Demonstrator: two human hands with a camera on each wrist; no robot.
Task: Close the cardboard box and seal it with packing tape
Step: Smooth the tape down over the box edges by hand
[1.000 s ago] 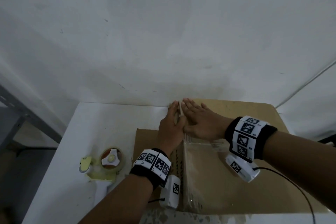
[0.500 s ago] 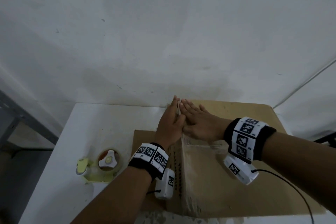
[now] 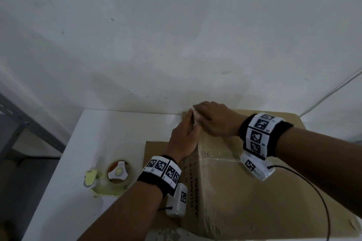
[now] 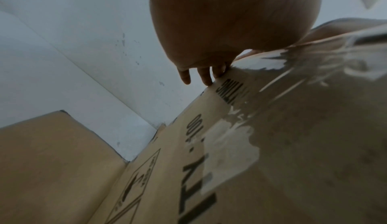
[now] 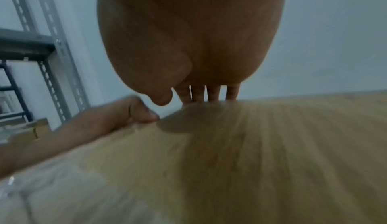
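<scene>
The closed cardboard box [image 3: 254, 191] stands on the table against the wall. Shiny clear tape [image 3: 207, 182] runs along its top left edge and folds down the printed side [image 4: 303, 82]. My left hand [image 3: 184, 135] lies flat against the box's left side near the far corner, with straight fingers [image 4: 206, 77] touching the cardboard. My right hand [image 3: 211, 117] presses on the box top at that far left corner. Its fingers [image 5: 209, 93] reach over the far edge and their tips are hidden. The two hands touch at the corner.
A yellow-green tape dispenser [image 3: 112, 177] with its roll sits on the white table [image 3: 98, 143] left of the box. A flat cardboard sheet [image 3: 154, 150] lies under the box. A grey metal shelf [image 3: 19, 123] stands at far left. A black cable [image 3: 323, 201] hangs from my right wrist.
My right hand has slid further along the box top to the far edge, its fingers now going over that edge. My left hand stays flat on the left side.
</scene>
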